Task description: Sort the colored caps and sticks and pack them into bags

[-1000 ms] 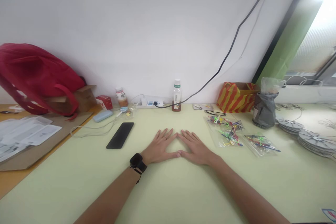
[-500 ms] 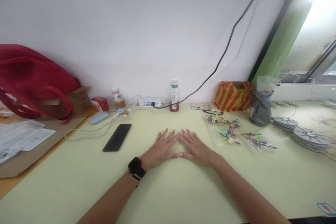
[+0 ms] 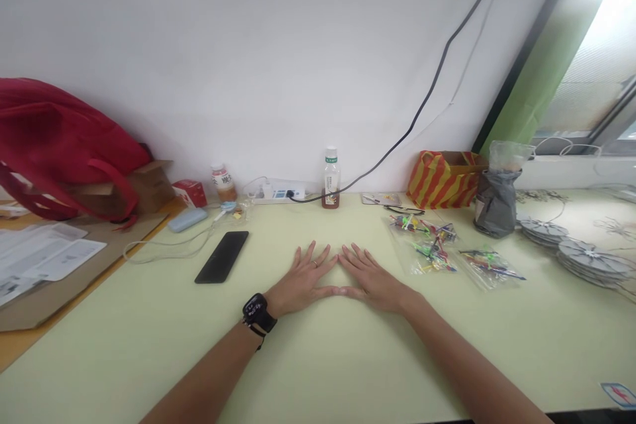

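Note:
My left hand (image 3: 303, 283) lies flat on the pale green table (image 3: 308, 371), fingers spread, a ring on one finger and a black watch (image 3: 258, 311) at the wrist. Beside it my right hand (image 3: 372, 281) rests palm down, also open. The thumbs meet at their tips, and the index fingertips come close together, framing a triangle of tabletop. Neither hand holds anything. Left of my left hand lies a black phone (image 3: 221, 257). Clear plastic bags of small colourful parts (image 3: 430, 245) lie to the right of my right hand, with another such bag (image 3: 489, 267) alongside.
Along the wall stand a drink bottle (image 3: 331, 179), a power strip (image 3: 278, 192) with a black cable, another bottle (image 3: 223, 183) and a striped bag (image 3: 442, 182). A red backpack (image 3: 59, 146) sits left; a grey bag (image 3: 497, 205) and stacked grey discs (image 3: 591, 258) are right.
Both hands stay in the same place. The watch face has lit up, and the view has shifted very slightly.

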Available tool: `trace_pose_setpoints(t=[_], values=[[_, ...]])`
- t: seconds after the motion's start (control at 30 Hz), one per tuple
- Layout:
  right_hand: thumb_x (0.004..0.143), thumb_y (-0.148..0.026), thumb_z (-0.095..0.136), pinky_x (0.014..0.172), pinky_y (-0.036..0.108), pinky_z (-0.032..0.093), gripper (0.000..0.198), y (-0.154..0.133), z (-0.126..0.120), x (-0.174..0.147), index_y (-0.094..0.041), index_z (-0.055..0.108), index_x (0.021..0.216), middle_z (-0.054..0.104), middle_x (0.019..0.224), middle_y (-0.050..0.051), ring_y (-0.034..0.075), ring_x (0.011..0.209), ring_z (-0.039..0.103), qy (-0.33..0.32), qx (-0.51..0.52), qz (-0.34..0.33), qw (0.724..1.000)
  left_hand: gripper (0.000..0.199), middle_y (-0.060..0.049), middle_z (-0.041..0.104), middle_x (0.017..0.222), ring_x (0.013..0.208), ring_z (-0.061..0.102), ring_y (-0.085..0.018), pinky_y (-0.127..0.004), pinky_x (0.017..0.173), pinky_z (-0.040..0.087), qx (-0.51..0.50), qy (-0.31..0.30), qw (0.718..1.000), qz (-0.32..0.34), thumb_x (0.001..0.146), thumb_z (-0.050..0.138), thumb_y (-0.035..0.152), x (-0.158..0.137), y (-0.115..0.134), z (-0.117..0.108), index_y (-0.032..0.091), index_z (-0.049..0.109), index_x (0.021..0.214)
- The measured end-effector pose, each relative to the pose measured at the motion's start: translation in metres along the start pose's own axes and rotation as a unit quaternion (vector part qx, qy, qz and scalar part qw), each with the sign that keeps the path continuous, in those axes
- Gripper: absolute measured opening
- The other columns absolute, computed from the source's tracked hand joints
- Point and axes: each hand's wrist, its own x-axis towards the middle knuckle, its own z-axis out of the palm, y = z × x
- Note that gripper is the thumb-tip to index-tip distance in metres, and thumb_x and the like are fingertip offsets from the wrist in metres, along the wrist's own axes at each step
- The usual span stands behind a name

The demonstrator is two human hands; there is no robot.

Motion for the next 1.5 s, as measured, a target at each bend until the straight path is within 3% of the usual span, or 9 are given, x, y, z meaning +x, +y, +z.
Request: trace_pose_setpoints(t=[0.23,0.93,1.03,1.13,1.23,1.3,1.4,1.5], values=[[0.099,-0.074,0.032,0.128,0.052,0.002,0.087,0.001,0.0,0.001,-0.025,0.011,0.167,0.002,0.173,0.008,0.029,0.158,-0.01,-0.007,0.006,0.003,1.0,0.081,-0.001,0.01,0.172,0.158,-0.006,-0.04,-0.07,0.122,-0.005,0.007,-0.011,1.0,-0.003,0.093,0.038,0.079,0.001,-0.001,-0.001,0.042,0.018,0.162],[0.097,-0.074,0.04,0.126,0.057,-0.002,0.09,0.006,0.002,0.002,-0.027,0.009,0.166,-0.002,0.172,0.009,0.03,0.157,-0.017,-0.005,0.006,0.0,1.0,0.088,-0.002,0.009,0.172,0.157,-0.004,-0.042,-0.07,0.121,-0.006,-0.008,0.006,1.0,0.01,0.088,0.047,0.081,0.002,-0.012,0.009,0.042,0.018,0.162],[0.096,-0.073,0.043,0.126,0.057,0.002,0.089,0.008,0.004,0.004,-0.027,0.015,0.166,0.001,0.173,0.009,0.03,0.157,-0.015,0.006,0.012,-0.001,1.0,0.086,-0.002,0.009,0.172,0.157,-0.003,-0.041,-0.07,0.122,-0.005,-0.01,0.006,1.0,0.006,0.09,0.045,0.08,0.002,-0.011,0.009,0.041,0.018,0.162],[0.096,-0.07,0.046,0.127,0.054,0.014,0.082,0.014,0.003,0.008,-0.026,0.028,0.164,0.015,0.172,0.009,0.03,0.159,-0.003,0.061,0.025,0.0,0.998,0.079,-0.001,0.012,0.172,0.158,-0.002,-0.04,-0.069,0.123,-0.003,-0.007,0.008,1.0,0.005,0.094,0.041,0.077,0.001,-0.009,0.007,0.042,0.02,0.162],[0.099,-0.063,0.043,0.126,0.048,0.026,0.072,0.03,-0.001,0.011,-0.02,0.041,0.158,0.034,0.166,0.011,0.028,0.158,0.018,0.167,0.006,0.045,0.985,0.074,-0.001,0.015,0.171,0.158,0.0,-0.039,-0.069,0.123,-0.002,-0.005,0.016,1.0,0.008,0.096,0.04,0.074,0.002,-0.011,0.008,0.043,0.022,0.161],[0.101,-0.055,0.042,0.125,0.049,0.027,0.065,0.046,-0.003,0.011,-0.017,0.047,0.153,0.041,0.162,0.014,0.029,0.155,0.027,0.238,-0.034,0.098,0.966,0.072,0.0,0.016,0.171,0.158,0.001,-0.039,-0.069,0.123,-0.002,-0.006,0.026,1.0,0.011,0.097,0.041,0.073,0.002,-0.013,0.01,0.044,0.024,0.161],[0.1,-0.049,0.041,0.126,0.057,0.019,0.064,0.07,-0.003,0.007,-0.01,0.048,0.151,0.038,0.162,0.019,0.036,0.156,0.02,0.284,-0.094,0.188,0.935,0.069,0.0,0.019,0.171,0.158,0.004,-0.038,-0.068,0.124,-0.001,-0.008,0.038,0.999,0.008,0.098,0.041,0.071,0.003,-0.015,0.013,0.044,0.028,0.16],[0.1,-0.05,0.041,0.125,0.061,0.007,0.066,0.083,0.002,0.004,-0.004,0.05,0.146,0.039,0.16,0.025,0.04,0.157,0.008,0.258,-0.13,0.251,0.924,0.065,0.0,0.022,0.17,0.159,0.007,-0.037,-0.066,0.124,0.0,-0.015,0.046,0.999,-0.001,0.099,0.039,0.069,0.002,-0.013,0.012,0.043,0.033,0.158]])
